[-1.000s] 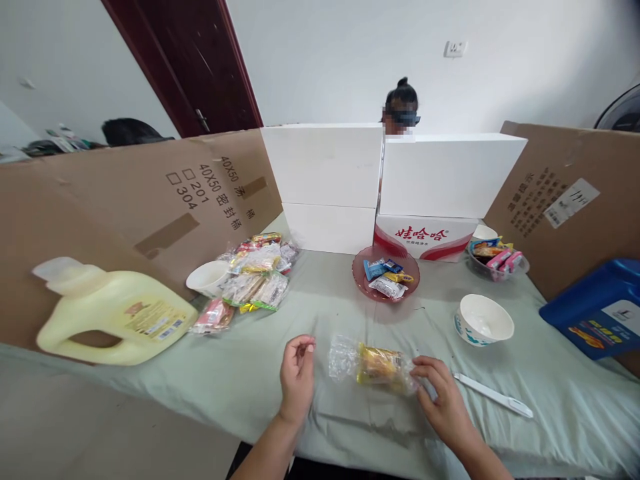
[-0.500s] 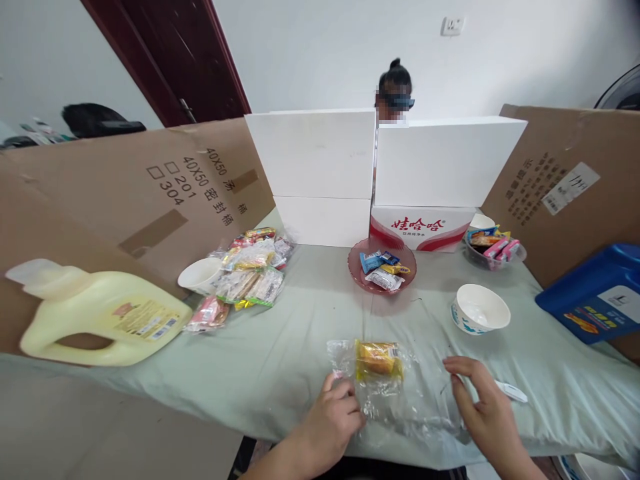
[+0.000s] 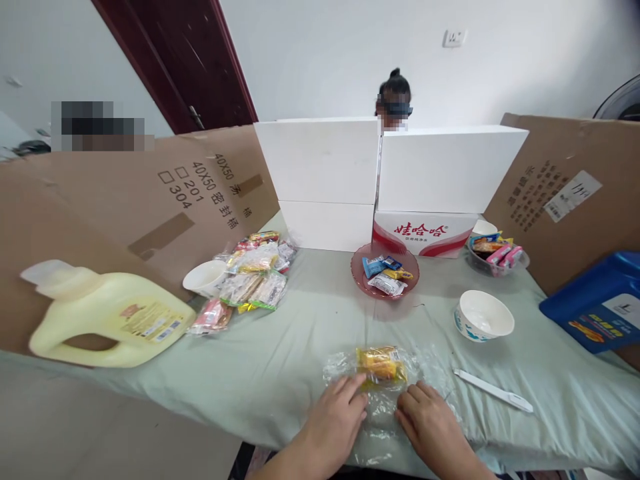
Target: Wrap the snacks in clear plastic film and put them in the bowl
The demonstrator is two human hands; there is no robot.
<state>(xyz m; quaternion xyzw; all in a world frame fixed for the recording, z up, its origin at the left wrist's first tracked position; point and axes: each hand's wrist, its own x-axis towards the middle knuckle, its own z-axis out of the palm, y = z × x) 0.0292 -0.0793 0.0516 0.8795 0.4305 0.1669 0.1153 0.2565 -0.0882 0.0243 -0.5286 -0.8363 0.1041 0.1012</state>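
Observation:
A yellow-wrapped snack (image 3: pixel 383 365), seemingly a small packaged cake, rests on a sheet of clear plastic film (image 3: pixel 383 413) near the table's front edge. My left hand (image 3: pixel 335 417) is at the snack's lower left, fingers curled on the film, the index fingertip by the wrapper. At its lower right, my right hand (image 3: pixel 431 420) has its fingers bent together on the film. The exact grip of both hands is partly hidden. To the right of the film lies a slim white plastic tool (image 3: pixel 494 390), its kind unclear.
Farther back stand a pink glass bowl (image 3: pixel 356 283) of small packets, a white paper bowl (image 3: pixel 484 320) and a tub of snacks (image 3: pixel 523 263). Packaged snacks (image 3: pixel 255 280) and a yellow jug (image 3: pixel 110 320) lie left; a blue jug (image 3: pixel 595 313) lies right. White boxes (image 3: pixel 325 167) screen a person.
My right hand has moved left from the film's right side to beside the snack, uncovering the white tool. My left hand has shifted slightly right, its fingers now near the wrapper.

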